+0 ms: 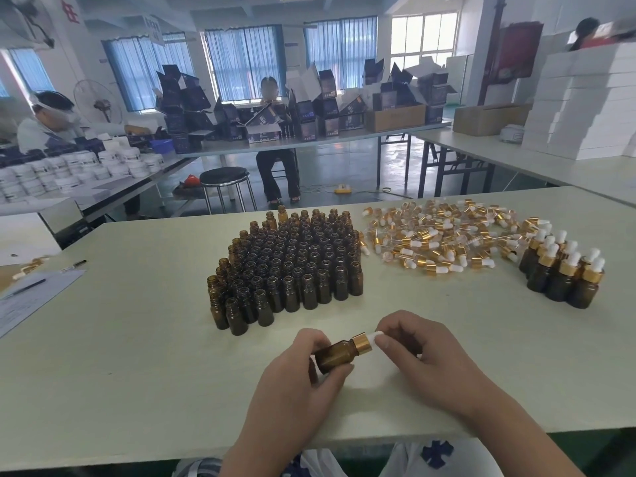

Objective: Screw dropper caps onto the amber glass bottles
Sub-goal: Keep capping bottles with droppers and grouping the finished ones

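Amber bottle (334, 357) in left hand's (292, 390) grip, cap (362, 341) in right hand's (425, 359) pinch — open table (137, 373) either side, edge near.

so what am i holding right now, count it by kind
bottle: 1, in the left hand
cap: 1, on the bottle, its bulb pinched by the right hand
total: 2

A packing workshop: workers (44, 127) are sitting at long tables (344, 137) handling dark cartons (327, 110), white jars (69, 166) and amber bottles (292, 263) crowding the tops.
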